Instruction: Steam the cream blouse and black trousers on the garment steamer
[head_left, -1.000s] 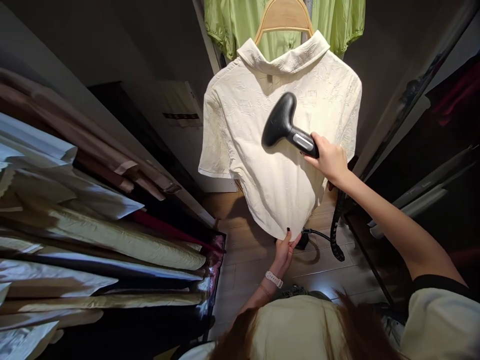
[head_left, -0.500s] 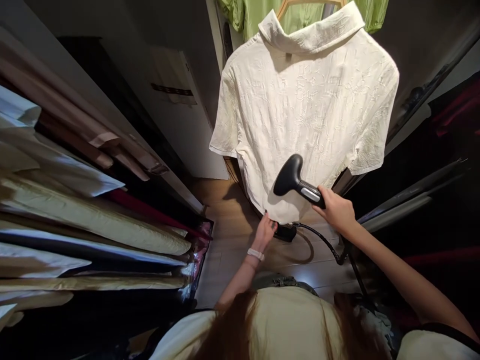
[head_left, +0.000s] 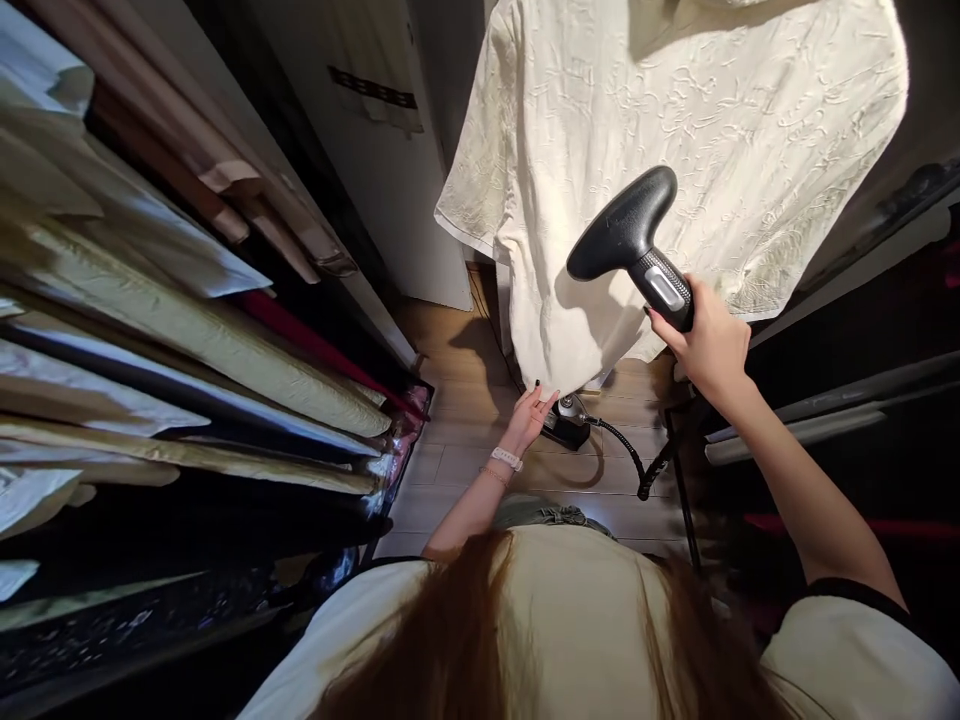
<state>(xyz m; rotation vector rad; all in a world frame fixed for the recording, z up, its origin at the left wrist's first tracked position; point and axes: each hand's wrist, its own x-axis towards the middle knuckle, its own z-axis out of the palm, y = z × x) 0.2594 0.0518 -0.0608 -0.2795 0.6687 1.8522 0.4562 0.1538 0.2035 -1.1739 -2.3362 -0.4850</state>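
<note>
A cream short-sleeved shirt (head_left: 675, 110) with a raised, crinkled pattern hangs in front of me, its collar cut off by the top edge. My right hand (head_left: 712, 345) is wrapped round the handle of a black garment steamer head (head_left: 626, 225), whose wide head lies against or just in front of the lower part of the shirt; I cannot tell if they touch. Down at the shirt's bottom hem, my left hand (head_left: 527, 415) has the cloth edge between thumb and fingers. A pale band circles the left wrist.
Many garments (head_left: 225, 350) hang in a dense row on the left. Dark clothes (head_left: 847, 470) fill the right side. Below the shirt, a black steamer base (head_left: 566, 432) and its ribbed hose (head_left: 626, 455) rest on the wooden floor (head_left: 465, 465). A pale door panel (head_left: 420, 220) stands behind.
My view has come closer and tipped down, so collar and hanger are out of sight. The steamer head has moved up the shirt and turned more upright. My left hand stays at the hem.
</note>
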